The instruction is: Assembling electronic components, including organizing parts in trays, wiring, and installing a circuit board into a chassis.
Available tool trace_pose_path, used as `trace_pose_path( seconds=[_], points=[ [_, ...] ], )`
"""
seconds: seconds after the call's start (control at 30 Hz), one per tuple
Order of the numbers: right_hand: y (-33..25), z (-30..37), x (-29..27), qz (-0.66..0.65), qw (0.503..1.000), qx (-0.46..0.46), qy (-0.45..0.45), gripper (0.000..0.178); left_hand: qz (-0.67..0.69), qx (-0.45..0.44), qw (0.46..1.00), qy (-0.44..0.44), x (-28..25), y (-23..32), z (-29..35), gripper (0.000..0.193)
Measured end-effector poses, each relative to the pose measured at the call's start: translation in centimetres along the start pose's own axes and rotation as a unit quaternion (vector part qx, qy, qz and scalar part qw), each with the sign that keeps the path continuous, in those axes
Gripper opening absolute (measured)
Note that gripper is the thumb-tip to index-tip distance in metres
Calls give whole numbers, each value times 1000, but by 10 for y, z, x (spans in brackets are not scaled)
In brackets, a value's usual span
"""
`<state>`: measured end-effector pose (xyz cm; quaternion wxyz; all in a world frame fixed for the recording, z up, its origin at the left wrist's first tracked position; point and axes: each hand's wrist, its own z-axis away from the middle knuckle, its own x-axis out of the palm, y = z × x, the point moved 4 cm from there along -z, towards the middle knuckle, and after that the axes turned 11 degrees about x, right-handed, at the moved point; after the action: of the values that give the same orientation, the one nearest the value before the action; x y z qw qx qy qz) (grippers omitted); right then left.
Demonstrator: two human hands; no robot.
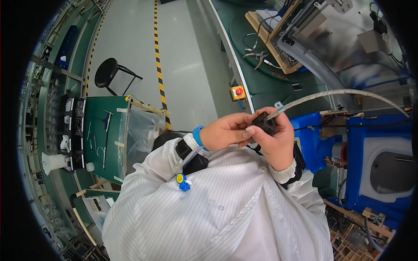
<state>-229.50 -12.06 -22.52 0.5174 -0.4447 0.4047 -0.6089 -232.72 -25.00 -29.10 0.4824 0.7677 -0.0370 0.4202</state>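
Both hands are together in front of my chest around a small dark, block-like part. My right hand wraps it from the right, with the thumb across its near side. From the left, my left hand has its fingertips pinched at the part's left edge; a blue band is round that wrist. A pale sheathed cable arcs from the right side down to the part. Near the cable's end sits a small metal clip with a hole. My fingers hide the part's underside.
A green bench on the right carries pliers and loose leads. Blue machine housing stands at right. A red push-button box is on the bench edge. At left are a green tool table and a black stool.
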Motion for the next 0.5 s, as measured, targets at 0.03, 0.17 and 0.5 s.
trace_pose_path(
  seconds=[0.03,0.17,0.5],
  points=[
    [-1,0,-1,15,1000,-2,9,34,0,1,1000,2,0,-2,0,34],
    [-11,1,3,6,1000,11,-2,29,12,44,999,17,-2,-4,2,26],
    [-48,-5,17,-14,995,2,-96,29,-120,22,992,-19,6,46,-13,23]
  ],
)
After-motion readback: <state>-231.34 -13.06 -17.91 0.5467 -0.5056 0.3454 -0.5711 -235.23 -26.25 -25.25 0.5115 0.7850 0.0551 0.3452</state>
